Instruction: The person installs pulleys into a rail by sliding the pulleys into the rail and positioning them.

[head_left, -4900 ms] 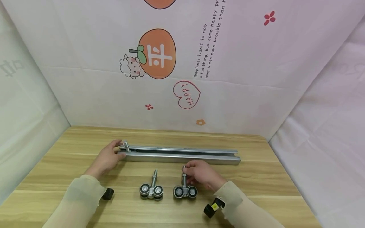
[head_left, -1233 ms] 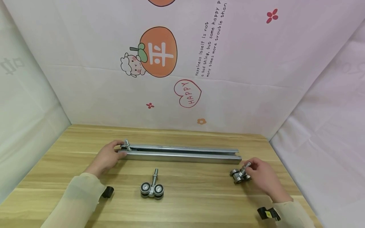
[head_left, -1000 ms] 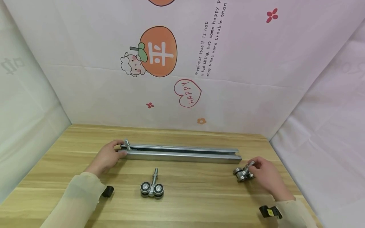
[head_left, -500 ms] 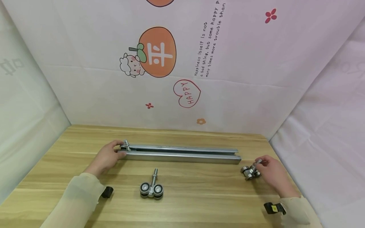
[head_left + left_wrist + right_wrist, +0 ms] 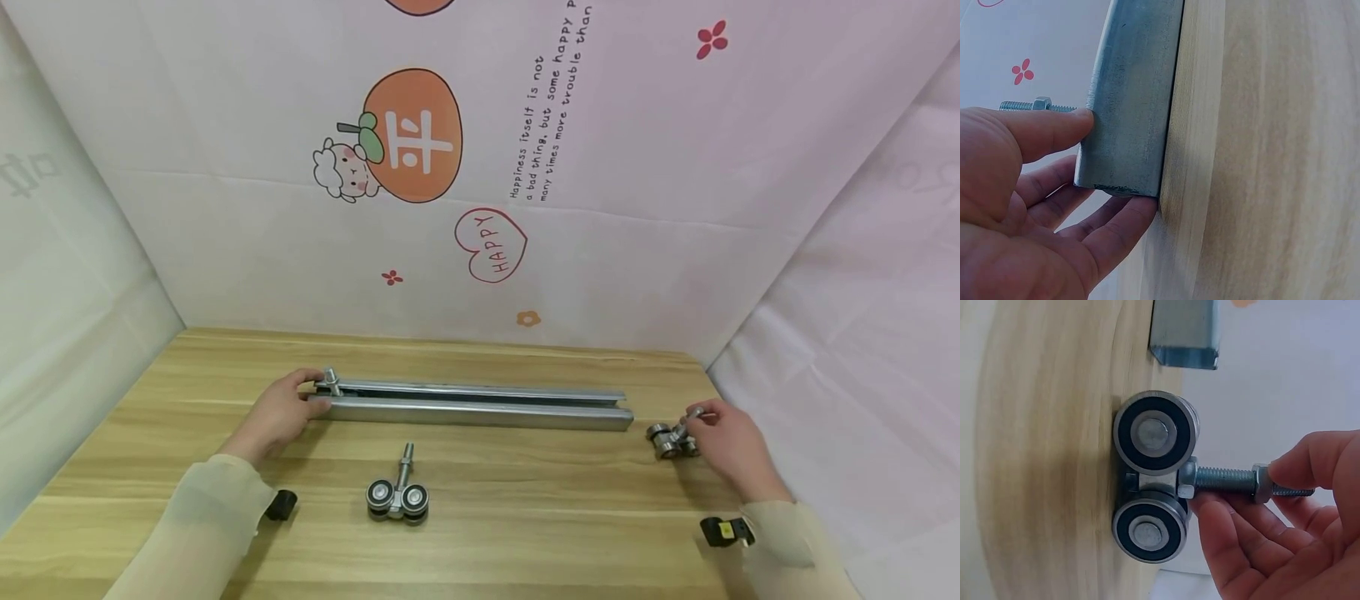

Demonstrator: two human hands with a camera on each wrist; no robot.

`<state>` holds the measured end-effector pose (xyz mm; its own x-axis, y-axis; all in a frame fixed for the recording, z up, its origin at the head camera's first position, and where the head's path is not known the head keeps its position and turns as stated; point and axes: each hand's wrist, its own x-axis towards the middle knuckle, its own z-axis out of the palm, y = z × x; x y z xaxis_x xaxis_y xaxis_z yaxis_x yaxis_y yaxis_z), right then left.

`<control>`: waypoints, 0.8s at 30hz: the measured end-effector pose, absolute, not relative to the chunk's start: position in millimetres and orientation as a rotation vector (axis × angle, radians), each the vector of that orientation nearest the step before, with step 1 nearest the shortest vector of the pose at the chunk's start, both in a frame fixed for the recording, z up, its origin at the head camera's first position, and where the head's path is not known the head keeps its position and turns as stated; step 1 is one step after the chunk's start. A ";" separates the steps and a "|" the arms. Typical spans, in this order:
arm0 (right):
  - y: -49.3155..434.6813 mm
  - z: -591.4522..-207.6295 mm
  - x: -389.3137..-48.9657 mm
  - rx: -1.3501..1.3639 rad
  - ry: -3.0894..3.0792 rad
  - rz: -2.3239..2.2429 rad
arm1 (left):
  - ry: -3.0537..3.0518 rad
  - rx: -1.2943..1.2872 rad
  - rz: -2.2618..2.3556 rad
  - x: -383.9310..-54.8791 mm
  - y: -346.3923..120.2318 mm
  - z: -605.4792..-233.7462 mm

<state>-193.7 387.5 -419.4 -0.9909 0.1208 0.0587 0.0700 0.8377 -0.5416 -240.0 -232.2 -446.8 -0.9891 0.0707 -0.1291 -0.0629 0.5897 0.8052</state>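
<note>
A long steel C-shaped rail (image 5: 480, 414) lies on the wooden table, its slot facing up. My left hand (image 5: 276, 417) grips its left end, thumb on the near wall and fingers round the end, as the left wrist view shows. A threaded bolt with a nut (image 5: 332, 382) stands up from the slot there; whatever it is attached to is hidden inside. Off the rail's right end, my right hand (image 5: 731, 442) pinches the bolt of a four-wheeled roller trolley (image 5: 663, 442). In the right wrist view the trolley's wheels (image 5: 1154, 434) stand at the table surface, near the rail end.
A second roller trolley (image 5: 397, 500) lies on the table in front of the rail, bolt pointing away from me. White printed cloth (image 5: 600, 275) rises behind the table, with more cloth at both sides. Each wrist carries a small black camera (image 5: 723, 531).
My right hand has taken the trolley from the front middle to the right, past the rail's end, and still drifts right and slightly back. The left hand stays on the rail.
</note>
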 end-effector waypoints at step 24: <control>380.8 -428.3 -231.8 -0.175 -2.890 0.930 | 2.672 -0.014 1.358 -241.7 -231.6 -446.7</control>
<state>-231.8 380.8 -428.3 -0.9883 0.1401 0.0604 0.0786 0.8068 -0.5856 -241.7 -231.6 -446.7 -0.9895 0.0573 -0.1327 -0.0734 0.5917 0.8028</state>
